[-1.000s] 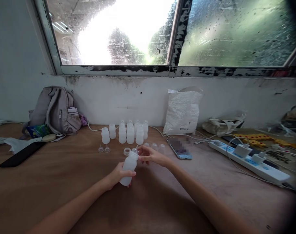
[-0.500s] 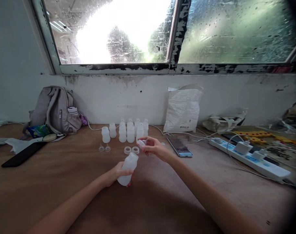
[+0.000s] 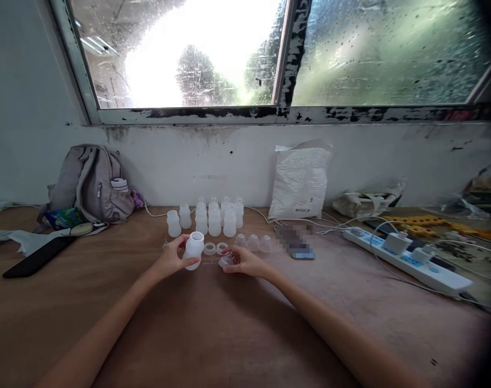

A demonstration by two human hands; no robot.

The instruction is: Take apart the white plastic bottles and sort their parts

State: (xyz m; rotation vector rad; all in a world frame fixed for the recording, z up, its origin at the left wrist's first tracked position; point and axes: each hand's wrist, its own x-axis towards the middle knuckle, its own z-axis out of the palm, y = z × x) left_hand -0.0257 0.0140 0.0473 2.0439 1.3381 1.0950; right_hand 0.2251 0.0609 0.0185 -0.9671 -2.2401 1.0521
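My left hand (image 3: 175,257) is wrapped around a frosted white baby bottle (image 3: 194,250), which has an open mouth and stands near-upright at the tabletop. My right hand (image 3: 241,261) is closed on a small clear cap-like piece (image 3: 225,261) low over the table; its exact kind is hard to make out. Between the hands and a little farther back lie two white bottle rings (image 3: 209,248). Several clear dome caps (image 3: 265,243) sit in a row beyond my right hand. Clear teats by my left hand are mostly hidden.
Several frosted bottles (image 3: 215,222) stand in rows toward the wall, some topped with clear domes. To the right are a phone (image 3: 302,253), a white plastic bag (image 3: 299,183) and a power strip (image 3: 407,264) with cables. A backpack (image 3: 91,183) and black flat object (image 3: 39,257) lie left.
The bottle in my left hand has moved up-left, away from me, and turned more upright. My right hand has lowered toward the table with the clear piece, uncovering the dome caps.
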